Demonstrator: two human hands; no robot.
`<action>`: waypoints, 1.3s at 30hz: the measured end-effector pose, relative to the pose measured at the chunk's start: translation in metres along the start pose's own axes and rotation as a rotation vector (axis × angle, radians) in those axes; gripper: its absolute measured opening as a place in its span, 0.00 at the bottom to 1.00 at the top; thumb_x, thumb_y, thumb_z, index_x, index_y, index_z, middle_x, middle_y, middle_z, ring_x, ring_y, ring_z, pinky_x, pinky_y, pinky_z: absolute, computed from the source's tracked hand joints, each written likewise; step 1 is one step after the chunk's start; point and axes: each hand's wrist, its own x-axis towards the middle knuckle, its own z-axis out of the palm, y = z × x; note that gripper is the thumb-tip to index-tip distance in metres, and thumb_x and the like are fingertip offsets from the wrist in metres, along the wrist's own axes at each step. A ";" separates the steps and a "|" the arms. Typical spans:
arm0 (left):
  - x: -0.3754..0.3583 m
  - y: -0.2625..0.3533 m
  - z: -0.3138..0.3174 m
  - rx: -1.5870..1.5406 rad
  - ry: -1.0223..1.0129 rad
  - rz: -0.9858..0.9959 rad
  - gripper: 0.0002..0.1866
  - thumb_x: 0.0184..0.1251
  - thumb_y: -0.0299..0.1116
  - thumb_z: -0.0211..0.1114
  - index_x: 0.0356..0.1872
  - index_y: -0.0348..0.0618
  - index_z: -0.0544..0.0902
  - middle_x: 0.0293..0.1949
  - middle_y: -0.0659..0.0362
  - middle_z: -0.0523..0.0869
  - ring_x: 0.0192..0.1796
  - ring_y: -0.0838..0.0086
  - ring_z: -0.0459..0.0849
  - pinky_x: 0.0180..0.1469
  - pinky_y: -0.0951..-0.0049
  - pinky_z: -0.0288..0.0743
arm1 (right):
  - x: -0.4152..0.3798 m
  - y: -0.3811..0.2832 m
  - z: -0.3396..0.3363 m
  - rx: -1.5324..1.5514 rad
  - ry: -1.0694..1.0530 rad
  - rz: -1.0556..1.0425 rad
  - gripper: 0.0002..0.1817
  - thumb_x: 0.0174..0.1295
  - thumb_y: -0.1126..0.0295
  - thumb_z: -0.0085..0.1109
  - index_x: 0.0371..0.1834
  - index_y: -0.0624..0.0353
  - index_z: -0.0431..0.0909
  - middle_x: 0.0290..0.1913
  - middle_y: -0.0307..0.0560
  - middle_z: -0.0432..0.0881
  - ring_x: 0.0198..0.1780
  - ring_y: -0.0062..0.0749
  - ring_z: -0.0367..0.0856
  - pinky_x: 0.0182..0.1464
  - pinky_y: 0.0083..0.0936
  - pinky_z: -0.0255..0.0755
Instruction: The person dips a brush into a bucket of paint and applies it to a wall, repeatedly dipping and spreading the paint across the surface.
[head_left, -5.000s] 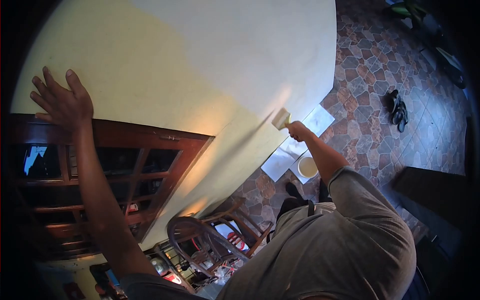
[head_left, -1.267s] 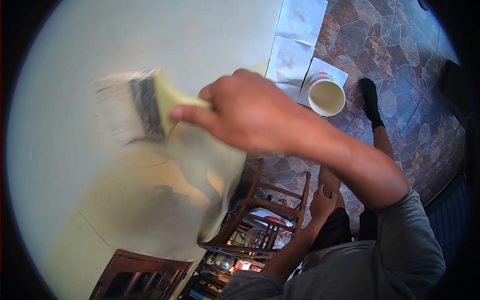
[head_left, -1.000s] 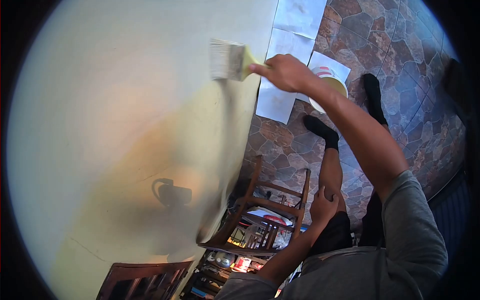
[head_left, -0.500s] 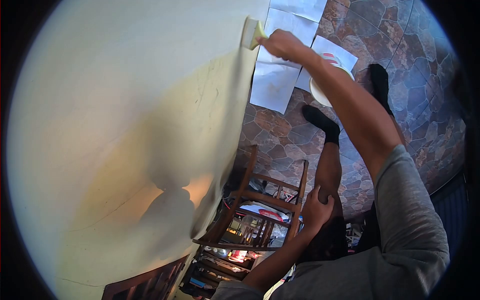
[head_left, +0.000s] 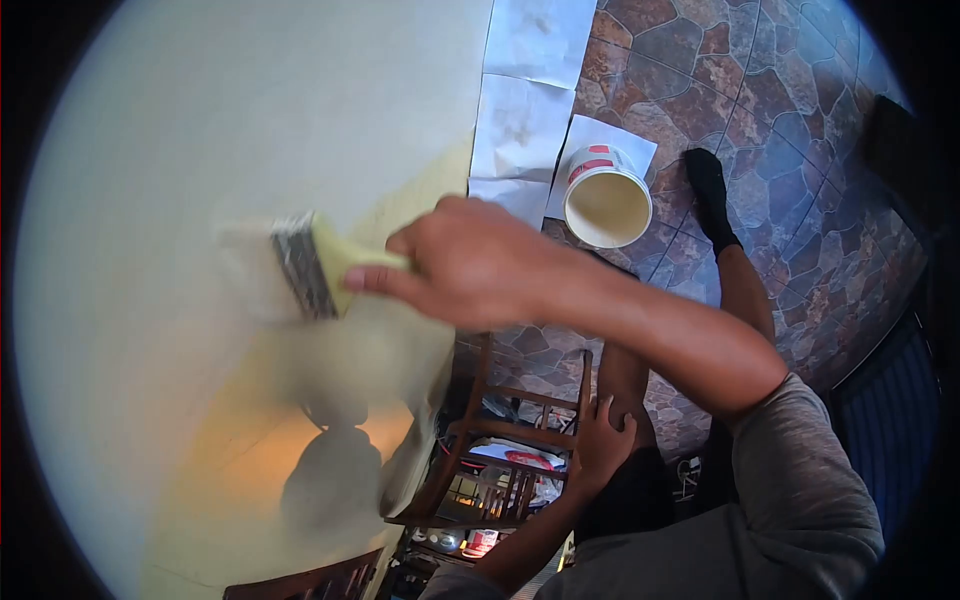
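Observation:
My right hand (head_left: 465,262) is closed round the pale yellow handle of a wide paintbrush (head_left: 330,265). The brush has a paint-smeared metal band, and its bristles are blurred against the wall (head_left: 200,130). Pale paint covers the wall's upper part, while a more yellow area with fine cracks shows lower down. My left hand (head_left: 603,440) lies on my bent left knee, fingers apart, with nothing in it. Beyond my right forearm, a white paint bucket (head_left: 608,207) with red marks stands on a sheet of paper; cream paint coats its inside.
White paper sheets (head_left: 520,125) line the floor along the wall. A wooden chair (head_left: 530,432) stands against the wall near my left leg, with shelves of household items behind it. My right foot (head_left: 708,190), in a black sock, rests on the stone-patterned floor (head_left: 790,130).
My right hand has brought the paintbrush from the wall's edge by the papers leftward and nearer to me across the wall. The view has shifted, uncovering the bucket. My left hand stays on the knee.

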 end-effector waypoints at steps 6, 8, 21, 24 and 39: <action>0.015 -0.009 -0.027 -0.079 -0.007 -0.085 0.27 0.64 0.40 0.70 0.62 0.38 0.80 0.61 0.41 0.82 0.65 0.47 0.79 0.69 0.55 0.71 | 0.125 0.243 0.003 -0.234 0.065 0.203 0.49 0.69 0.24 0.37 0.50 0.65 0.87 0.52 0.68 0.85 0.57 0.62 0.82 0.62 0.49 0.73; 0.029 -0.013 -0.038 -0.174 0.034 -0.160 0.27 0.63 0.38 0.71 0.62 0.38 0.81 0.63 0.43 0.81 0.67 0.49 0.78 0.70 0.57 0.70 | 0.143 0.316 0.000 -0.352 0.064 0.268 0.43 0.75 0.32 0.35 0.48 0.64 0.86 0.51 0.69 0.85 0.56 0.66 0.81 0.61 0.51 0.72; 0.022 -0.017 -0.030 -0.209 -0.003 -0.145 0.25 0.62 0.39 0.72 0.60 0.42 0.82 0.65 0.42 0.79 0.68 0.47 0.78 0.70 0.55 0.70 | 0.141 0.274 0.029 -0.285 0.207 0.179 0.45 0.73 0.30 0.41 0.34 0.71 0.84 0.26 0.66 0.82 0.31 0.57 0.84 0.43 0.50 0.77; 0.018 -0.021 -0.029 -0.215 -0.049 -0.131 0.26 0.61 0.39 0.72 0.59 0.42 0.82 0.63 0.43 0.81 0.66 0.47 0.79 0.68 0.55 0.71 | 0.066 0.157 0.021 -0.104 0.076 0.247 0.42 0.73 0.31 0.43 0.36 0.67 0.86 0.26 0.66 0.83 0.34 0.60 0.85 0.46 0.50 0.77; 0.154 0.113 0.036 -0.096 -0.883 0.566 0.17 0.62 0.38 0.66 0.44 0.33 0.82 0.35 0.42 0.88 0.45 0.48 0.89 0.48 0.52 0.80 | 0.164 0.353 -0.005 -0.104 0.081 0.521 0.40 0.71 0.30 0.48 0.28 0.63 0.78 0.20 0.40 0.69 0.15 0.25 0.65 0.16 0.29 0.60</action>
